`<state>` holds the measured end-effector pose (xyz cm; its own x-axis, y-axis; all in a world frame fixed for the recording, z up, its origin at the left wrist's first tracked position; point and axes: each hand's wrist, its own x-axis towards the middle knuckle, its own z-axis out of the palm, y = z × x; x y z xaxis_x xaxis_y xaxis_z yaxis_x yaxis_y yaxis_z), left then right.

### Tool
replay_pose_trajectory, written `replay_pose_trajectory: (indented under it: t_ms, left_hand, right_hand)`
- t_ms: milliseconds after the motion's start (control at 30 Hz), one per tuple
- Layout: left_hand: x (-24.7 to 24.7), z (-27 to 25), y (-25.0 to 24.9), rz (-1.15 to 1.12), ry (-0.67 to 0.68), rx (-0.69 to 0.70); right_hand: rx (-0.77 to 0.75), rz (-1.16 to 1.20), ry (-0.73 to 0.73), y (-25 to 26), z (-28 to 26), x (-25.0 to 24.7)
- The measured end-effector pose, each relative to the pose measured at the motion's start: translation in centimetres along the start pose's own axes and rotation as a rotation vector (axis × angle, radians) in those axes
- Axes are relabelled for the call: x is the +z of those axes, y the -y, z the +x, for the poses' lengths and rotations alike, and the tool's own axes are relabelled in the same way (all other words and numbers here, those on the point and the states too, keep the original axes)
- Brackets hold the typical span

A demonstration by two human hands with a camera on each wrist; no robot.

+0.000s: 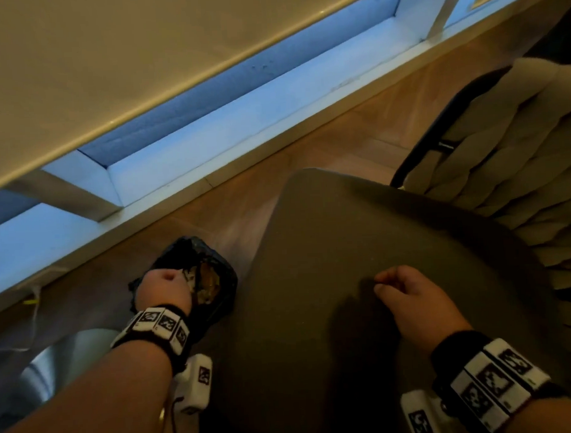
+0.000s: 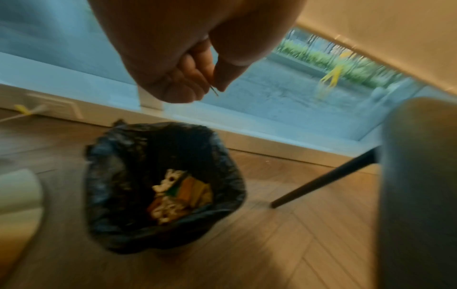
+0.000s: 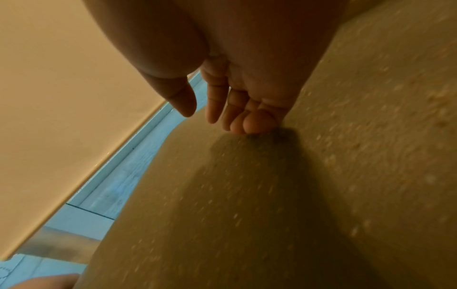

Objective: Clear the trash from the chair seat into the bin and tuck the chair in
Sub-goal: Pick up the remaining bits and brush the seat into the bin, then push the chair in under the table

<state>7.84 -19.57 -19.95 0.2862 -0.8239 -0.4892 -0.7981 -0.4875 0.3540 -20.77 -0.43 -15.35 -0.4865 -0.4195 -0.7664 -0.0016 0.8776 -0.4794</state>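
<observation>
A small bin lined with a black bag [image 1: 230,294] [image 2: 111,156] stands on the wood floor left of the chair, with crumpled wrappers [image 2: 178,195] inside. My left hand [image 1: 164,283] [image 2: 212,86] hovers over its mouth, thumb and fingers pinching a thin sliver of trash [image 2: 215,92]. The chair's grey-brown seat [image 1: 327,240] [image 3: 247,195] shows no loose trash, only fine specks. My right hand [image 1: 388,285] [image 3: 222,117] rests on the seat with loosely curled fingers, fingertips touching the fabric and holding nothing.
The padded chair back [image 1: 519,140] rises at the right, and a black chair leg [image 2: 321,179] slants beside the bin. A beige table top [image 1: 107,60] hangs over a low window sill [image 1: 209,147]. A silver column [image 1: 55,367] and a cable [image 1: 31,302] lie left.
</observation>
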Motion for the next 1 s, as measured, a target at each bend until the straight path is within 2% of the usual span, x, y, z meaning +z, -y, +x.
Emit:
replay_pose_trajectory:
  t_ms: [67, 167, 333, 400, 467, 533, 567, 700, 800, 933, 1000]
  left_hand:
    - [0.1, 2.9, 3.4, 0.045, 0.042, -0.069]
    - [0.9, 6.6, 6.9, 0.028, 0.24, -0.134]
    - [0.3, 7.3, 8.5, 0.073, 0.426, -0.098]
    - [-0.1, 7.0, 9.2, 0.129, 0.405, -0.046]
    - [-0.8, 5.8, 8.9, 0.145, 0.322, 0.009]
    - [-1.9, 3.4, 7.1, 0.113, 0.242, 0.067]
    - [-2.3, 1.8, 5.6, 0.086, 0.244, 0.111]
    - [-4.7, -7.0, -2.4, 0.055, 0.463, 0.403]
    - [-7.7, -14.3, -7.3, 0.076, 0.581, 0.6]
    - [-10.8, -22.2, -10.0, 0.014, 0.523, 0.751]
    - [-11.0, -26.3, -9.5, 0.092, 0.502, 0.819]
  right_hand:
    - [0.007, -0.016, 0.033, 0.5, -0.4, 1.7]
    - [0.032, -0.029, 0.058, 0.5, -0.8, 3.3]
    - [0.068, -0.048, 0.052, 0.5, -1.7, 3.6]
    - [0.073, -0.043, 0.049, 0.3, -2.2, 3.3]
    - [0.057, -0.049, 0.031, 0.1, -3.3, 2.9]
    - [0.042, -0.071, 0.025, 0.1, -5.1, 2.3]
    - [0.035, -0.087, 0.032, -0.2, -6.2, 1.7]
    - [-0.01, -0.142, -0.002, -1.4, -12.0, -2.8]
    - [-0.023, -0.121, -0.108, -2.6, -16.1, -7.2]
    - [-0.012, -0.134, -0.163, -5.7, -19.0, -12.1]
    - [-0.021, -0.289, -0.111, -7.6, -20.3, -14.1]
